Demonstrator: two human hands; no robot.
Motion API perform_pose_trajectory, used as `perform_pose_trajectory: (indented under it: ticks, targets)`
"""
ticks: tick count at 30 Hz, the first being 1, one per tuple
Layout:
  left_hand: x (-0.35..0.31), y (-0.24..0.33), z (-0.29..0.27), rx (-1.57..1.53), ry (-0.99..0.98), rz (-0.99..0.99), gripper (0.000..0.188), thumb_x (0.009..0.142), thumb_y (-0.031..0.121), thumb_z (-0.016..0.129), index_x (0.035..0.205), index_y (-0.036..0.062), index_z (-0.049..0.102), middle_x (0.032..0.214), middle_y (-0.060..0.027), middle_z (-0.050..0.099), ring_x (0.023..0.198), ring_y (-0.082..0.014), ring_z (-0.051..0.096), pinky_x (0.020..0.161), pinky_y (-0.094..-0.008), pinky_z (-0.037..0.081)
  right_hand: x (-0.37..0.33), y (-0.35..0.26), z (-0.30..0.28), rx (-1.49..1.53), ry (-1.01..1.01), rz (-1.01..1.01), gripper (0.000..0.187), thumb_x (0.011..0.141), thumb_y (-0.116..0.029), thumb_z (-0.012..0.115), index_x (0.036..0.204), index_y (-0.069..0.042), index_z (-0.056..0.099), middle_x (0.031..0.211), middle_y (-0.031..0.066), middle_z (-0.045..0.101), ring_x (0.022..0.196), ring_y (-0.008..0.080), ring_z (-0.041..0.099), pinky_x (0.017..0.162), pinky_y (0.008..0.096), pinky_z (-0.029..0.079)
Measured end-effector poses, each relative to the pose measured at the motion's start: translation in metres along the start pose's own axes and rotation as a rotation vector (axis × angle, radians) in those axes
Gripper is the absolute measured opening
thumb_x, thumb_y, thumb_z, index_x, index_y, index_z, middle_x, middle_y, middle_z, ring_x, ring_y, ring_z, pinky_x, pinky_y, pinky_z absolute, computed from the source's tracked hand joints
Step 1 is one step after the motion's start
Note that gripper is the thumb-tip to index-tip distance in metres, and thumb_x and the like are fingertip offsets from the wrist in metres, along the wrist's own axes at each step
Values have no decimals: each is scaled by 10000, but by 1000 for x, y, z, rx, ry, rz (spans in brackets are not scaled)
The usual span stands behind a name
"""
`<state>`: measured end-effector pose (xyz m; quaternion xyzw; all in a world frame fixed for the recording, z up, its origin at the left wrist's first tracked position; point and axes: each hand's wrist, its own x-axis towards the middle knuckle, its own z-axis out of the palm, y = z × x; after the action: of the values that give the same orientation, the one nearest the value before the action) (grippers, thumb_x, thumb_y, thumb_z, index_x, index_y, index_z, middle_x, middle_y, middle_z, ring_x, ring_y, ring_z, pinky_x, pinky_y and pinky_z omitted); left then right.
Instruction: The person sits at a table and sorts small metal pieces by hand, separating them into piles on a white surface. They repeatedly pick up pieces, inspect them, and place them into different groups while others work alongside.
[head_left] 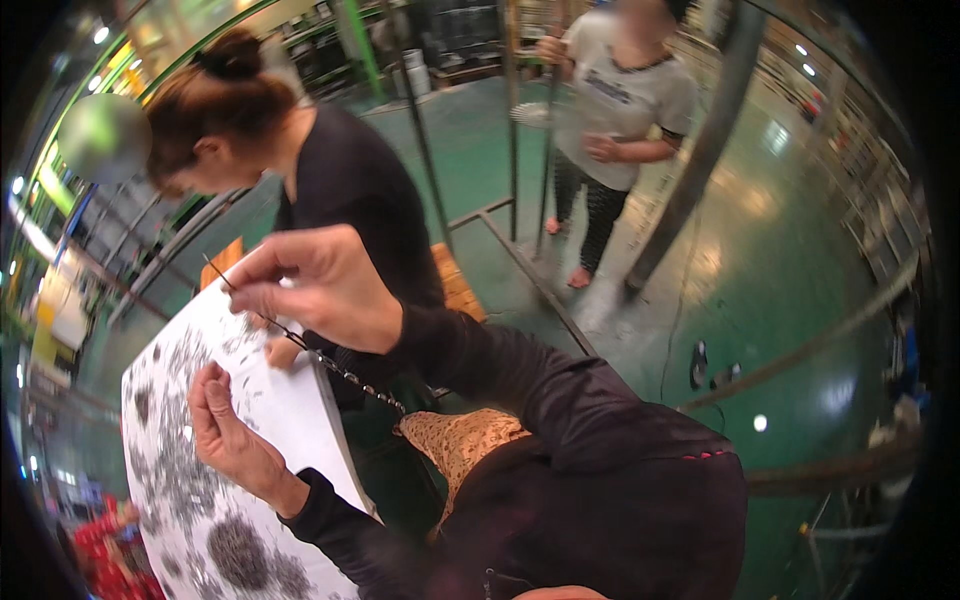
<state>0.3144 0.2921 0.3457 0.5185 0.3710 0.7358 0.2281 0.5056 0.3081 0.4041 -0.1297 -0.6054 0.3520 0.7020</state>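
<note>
Our right hand (pixel 318 285) pinches a thin wire (pixel 215 272) strung with dark beads (pixel 340 368); our left hand (pixel 222 420) rests curled on the white table (pixel 290 410), picking among scattered bits (pixel 170 440); we should keep the wire taut and angled down so nothing slides off.

White tabletop (pixel 290 420) speckled dark grey, black sleeves (pixel 470 360), tan patterned cloth (pixel 460 440), green floor (pixel 780 250).

A thin metal needle (pixel 222 277) at ten o'clock carries a string of small glinting dark beads (pixel 345 372). The white table top (pixel 290 410) looks matt and smooth, scattered with dark grainy bits. At three o'clock, the green floor (pixel 770 250) is glossy, mirroring lights.
</note>
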Motion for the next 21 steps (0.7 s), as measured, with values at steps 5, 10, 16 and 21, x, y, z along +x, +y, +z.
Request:
perform_pose_trajectory:
  ticks: [5,10,16,21]
  targets:
    - [-41,-139,-23,-142,-491,-531,150,915,112,628,1015,13,679,912,-37,663,798,-88,585,731,-211,456,26,-41,-60,-245,63,-225,158,840,61,644,993,52,684,889,119,710,790,132,683,733,238,554]
    - [-107,-231,-72,209,-745,-1009,227,922,195,620,1112,77,660,948,17,672,809,-65,608,685,-218,485,34,-98,-133,-669,187,-310,145,830,-60,689,962,-24,736,832,71,731,718,84,660,635,216,520]
    - [-131,-260,-127,324,-806,-1014,338,922,186,608,1253,120,592,1191,-12,601,1083,-139,536,892,-341,415,41,-164,-202,-872,337,-237,195,870,-48,646,1047,26,684,881,105,709,771,132,660,680,236,522]
    - [-132,-260,-131,222,-760,-1006,373,898,158,610,1264,93,588,1154,9,595,958,-110,497,794,-254,363,62,-218,-254,-1017,523,-356,152,828,-28,658,960,38,693,781,78,700,666,110,640,604,235,500]
